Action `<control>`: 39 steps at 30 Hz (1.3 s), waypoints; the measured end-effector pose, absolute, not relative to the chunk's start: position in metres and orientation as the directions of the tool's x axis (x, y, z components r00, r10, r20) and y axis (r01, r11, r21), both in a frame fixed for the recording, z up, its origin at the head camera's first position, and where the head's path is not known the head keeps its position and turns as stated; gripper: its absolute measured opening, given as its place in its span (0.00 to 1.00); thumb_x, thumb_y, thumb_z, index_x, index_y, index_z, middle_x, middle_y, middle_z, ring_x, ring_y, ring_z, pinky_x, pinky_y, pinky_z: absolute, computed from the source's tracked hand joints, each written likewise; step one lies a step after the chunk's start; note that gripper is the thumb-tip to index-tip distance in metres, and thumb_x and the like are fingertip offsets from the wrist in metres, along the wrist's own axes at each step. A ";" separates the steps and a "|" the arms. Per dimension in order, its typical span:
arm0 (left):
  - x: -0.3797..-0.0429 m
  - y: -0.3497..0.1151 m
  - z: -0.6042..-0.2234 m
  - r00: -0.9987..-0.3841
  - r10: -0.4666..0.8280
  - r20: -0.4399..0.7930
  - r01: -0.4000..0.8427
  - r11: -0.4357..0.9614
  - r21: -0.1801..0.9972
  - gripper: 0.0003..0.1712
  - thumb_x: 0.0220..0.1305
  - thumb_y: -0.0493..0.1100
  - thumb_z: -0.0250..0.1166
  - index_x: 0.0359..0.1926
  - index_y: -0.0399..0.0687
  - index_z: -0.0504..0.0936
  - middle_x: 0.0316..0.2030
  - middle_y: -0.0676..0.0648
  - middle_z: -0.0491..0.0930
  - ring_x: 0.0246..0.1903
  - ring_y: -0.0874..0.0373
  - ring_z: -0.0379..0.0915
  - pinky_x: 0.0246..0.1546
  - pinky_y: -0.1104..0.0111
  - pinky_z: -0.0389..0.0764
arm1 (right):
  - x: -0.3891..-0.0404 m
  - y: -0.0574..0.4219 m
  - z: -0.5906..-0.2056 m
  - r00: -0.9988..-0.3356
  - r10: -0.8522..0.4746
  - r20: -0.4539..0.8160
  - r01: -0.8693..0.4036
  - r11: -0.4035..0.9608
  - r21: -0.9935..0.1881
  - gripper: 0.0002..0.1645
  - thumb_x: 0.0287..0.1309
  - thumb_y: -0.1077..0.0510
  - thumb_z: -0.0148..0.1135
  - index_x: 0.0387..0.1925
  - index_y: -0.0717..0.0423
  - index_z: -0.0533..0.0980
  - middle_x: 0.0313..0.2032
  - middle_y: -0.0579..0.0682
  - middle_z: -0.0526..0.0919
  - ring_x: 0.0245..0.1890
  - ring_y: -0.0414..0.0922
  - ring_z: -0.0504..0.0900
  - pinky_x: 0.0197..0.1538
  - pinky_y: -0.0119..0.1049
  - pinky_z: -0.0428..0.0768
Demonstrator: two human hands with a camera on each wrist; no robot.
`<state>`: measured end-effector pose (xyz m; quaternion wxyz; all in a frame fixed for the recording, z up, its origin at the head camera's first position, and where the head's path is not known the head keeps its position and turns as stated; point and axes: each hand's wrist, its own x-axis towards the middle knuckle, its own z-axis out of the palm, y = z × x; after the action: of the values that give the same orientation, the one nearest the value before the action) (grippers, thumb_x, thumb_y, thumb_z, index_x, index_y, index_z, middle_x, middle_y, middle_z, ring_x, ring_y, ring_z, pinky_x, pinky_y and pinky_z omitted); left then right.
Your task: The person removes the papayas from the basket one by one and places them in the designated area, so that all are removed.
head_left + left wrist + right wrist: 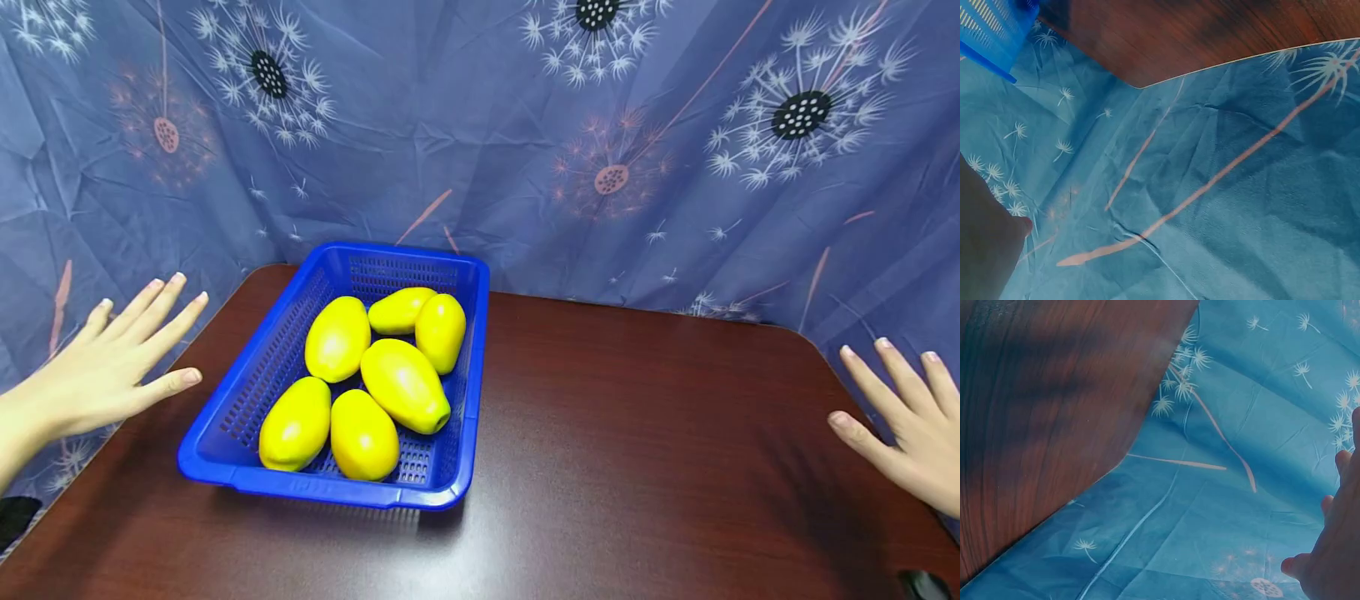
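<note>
A blue plastic basket (315,490) with slotted walls stands on the left half of the table. Several smooth yellow fruits (405,386), shaped like papayas or mangoes, lie inside it. My left hand (116,358) hovers left of the basket, fingers straight and spread, touching nothing. Over by the table's right edge, my right hand (918,417) is also spread and holds nothing; the frame cuts part of it off. Each wrist view catches only a dark part of its hand: the left hand (988,244) at lower left, the right hand (1335,544) at lower right.
The dark brown wooden table (637,433) has rounded far corners. Behind and beside it hangs a blue cloth (450,125) printed with dandelions. A small black object (924,585) shows at the bottom right, and a dark shape (17,518) at the lower left.
</note>
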<state>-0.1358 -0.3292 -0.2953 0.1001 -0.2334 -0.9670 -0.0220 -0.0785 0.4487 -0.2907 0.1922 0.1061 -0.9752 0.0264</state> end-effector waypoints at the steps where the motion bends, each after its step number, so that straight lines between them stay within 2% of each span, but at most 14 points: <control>1: -0.136 -0.329 -0.295 -0.871 0.447 0.207 0.455 0.890 -0.008 0.48 0.64 0.57 0.55 0.74 0.53 0.37 0.72 0.45 0.26 0.70 0.48 0.19 0.60 0.41 0.20 | -0.079 0.448 -0.290 -0.908 -0.195 0.371 -0.211 0.977 -0.003 0.43 0.64 0.38 0.45 0.73 0.45 0.42 0.70 0.65 0.40 0.69 0.63 0.28 0.67 0.52 0.28; 3: -0.136 -0.330 -0.294 -0.870 0.446 0.213 0.453 0.891 -0.015 0.46 0.65 0.57 0.54 0.74 0.53 0.37 0.72 0.46 0.26 0.70 0.48 0.19 0.60 0.42 0.20 | -0.081 0.446 -0.287 -0.924 -0.177 0.338 -0.191 0.982 -0.006 0.43 0.65 0.39 0.45 0.73 0.44 0.39 0.71 0.63 0.36 0.69 0.61 0.24 0.66 0.54 0.25; 6: -0.137 -0.328 -0.293 -0.866 0.446 0.226 0.453 0.891 -0.019 0.44 0.67 0.55 0.51 0.74 0.53 0.37 0.72 0.45 0.26 0.70 0.48 0.20 0.61 0.41 0.21 | -0.084 0.440 -0.285 -0.951 -0.135 0.277 -0.149 0.988 -0.030 0.45 0.64 0.40 0.47 0.73 0.42 0.36 0.72 0.55 0.29 0.68 0.58 0.20 0.61 0.63 0.22; 8: -0.137 -0.325 -0.294 -0.860 0.452 0.236 0.462 0.887 -0.014 0.42 0.68 0.54 0.50 0.74 0.54 0.38 0.73 0.45 0.28 0.71 0.49 0.21 0.61 0.41 0.23 | -0.087 0.435 -0.284 -0.964 -0.116 0.239 -0.132 0.990 -0.050 0.47 0.64 0.41 0.49 0.73 0.41 0.35 0.71 0.50 0.25 0.67 0.57 0.17 0.56 0.70 0.22; 10: -0.136 -0.321 -0.296 -0.852 0.465 0.238 0.479 0.878 -0.003 0.42 0.68 0.53 0.51 0.74 0.54 0.38 0.73 0.46 0.29 0.71 0.50 0.22 0.61 0.41 0.24 | -0.090 0.431 -0.283 -0.966 -0.123 0.229 -0.144 0.986 -0.078 0.48 0.62 0.43 0.52 0.73 0.42 0.36 0.72 0.48 0.26 0.68 0.57 0.18 0.52 0.75 0.25; 14: -0.135 -0.312 -0.302 -0.831 0.504 0.235 0.529 0.847 0.056 0.41 0.67 0.51 0.52 0.74 0.54 0.41 0.73 0.49 0.33 0.71 0.53 0.24 0.63 0.44 0.24 | -0.095 0.423 -0.280 -0.957 -0.166 0.238 -0.202 0.970 -0.135 0.48 0.61 0.48 0.55 0.73 0.42 0.39 0.73 0.48 0.30 0.69 0.56 0.22 0.50 0.76 0.26; 18: -0.131 -0.302 -0.307 -0.822 0.526 0.216 0.560 0.816 0.142 0.40 0.67 0.48 0.53 0.74 0.53 0.43 0.73 0.49 0.36 0.71 0.55 0.26 0.64 0.45 0.25 | -0.102 0.413 -0.276 -0.951 -0.194 0.239 -0.239 0.955 -0.175 0.47 0.61 0.51 0.55 0.73 0.41 0.41 0.73 0.48 0.32 0.70 0.55 0.23 0.51 0.75 0.24; 21: -0.127 -0.295 -0.312 -0.819 0.537 0.202 0.567 0.811 0.145 0.39 0.68 0.48 0.53 0.73 0.50 0.44 0.73 0.49 0.36 0.71 0.56 0.25 0.64 0.45 0.25 | -0.112 0.403 -0.269 -0.945 -0.224 0.237 -0.272 0.942 -0.196 0.45 0.62 0.52 0.54 0.73 0.41 0.41 0.73 0.49 0.33 0.70 0.55 0.24 0.51 0.76 0.25; 25: -0.125 -0.287 -0.320 -0.835 0.525 0.161 0.546 0.828 0.128 0.39 0.69 0.51 0.51 0.73 0.47 0.44 0.73 0.48 0.37 0.71 0.58 0.24 0.63 0.44 0.26 | -0.128 0.387 -0.258 -0.931 -0.274 0.243 -0.330 0.916 -0.228 0.44 0.62 0.54 0.54 0.73 0.40 0.44 0.73 0.50 0.36 0.70 0.55 0.27 0.51 0.76 0.27; 28: -0.124 -0.283 -0.325 -0.860 0.494 0.125 0.509 0.845 0.166 0.39 0.70 0.53 0.49 0.73 0.47 0.44 0.73 0.44 0.41 0.71 0.56 0.26 0.63 0.41 0.31 | -0.141 0.372 -0.252 -0.919 -0.314 0.238 -0.372 0.891 -0.260 0.44 0.61 0.54 0.55 0.73 0.40 0.45 0.73 0.51 0.39 0.71 0.55 0.29 0.52 0.77 0.29; 33: -0.124 -0.277 -0.328 -0.878 0.463 0.119 0.478 0.849 0.226 0.39 0.69 0.54 0.50 0.73 0.47 0.44 0.72 0.41 0.45 0.71 0.49 0.32 0.61 0.38 0.35 | -0.162 0.343 -0.242 -0.906 -0.376 0.195 -0.423 0.828 -0.369 0.45 0.60 0.55 0.58 0.72 0.40 0.47 0.72 0.55 0.44 0.71 0.58 0.37 0.56 0.74 0.38; 36: -0.123 -0.274 -0.328 -0.882 0.454 0.123 0.470 0.850 0.235 0.40 0.69 0.55 0.50 0.73 0.48 0.43 0.72 0.41 0.45 0.71 0.49 0.33 0.62 0.38 0.34 | -0.174 0.323 -0.239 -0.910 -0.390 0.143 -0.409 0.783 -0.468 0.46 0.60 0.55 0.60 0.72 0.38 0.46 0.71 0.55 0.48 0.70 0.57 0.43 0.58 0.69 0.48; 39: -0.123 -0.272 -0.328 -0.885 0.448 0.127 0.466 0.855 0.229 0.40 0.69 0.55 0.50 0.73 0.49 0.43 0.72 0.42 0.45 0.71 0.49 0.33 0.62 0.39 0.32 | -0.184 0.302 -0.240 -0.916 -0.386 0.112 -0.381 0.745 -0.548 0.45 0.60 0.53 0.60 0.72 0.37 0.47 0.70 0.52 0.51 0.69 0.55 0.49 0.56 0.64 0.61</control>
<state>-0.1232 -0.2721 -0.3278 0.0347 -0.2376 -0.9623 -0.1276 -0.1841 0.3024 -0.2396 -0.0044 0.2051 -0.9341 0.2923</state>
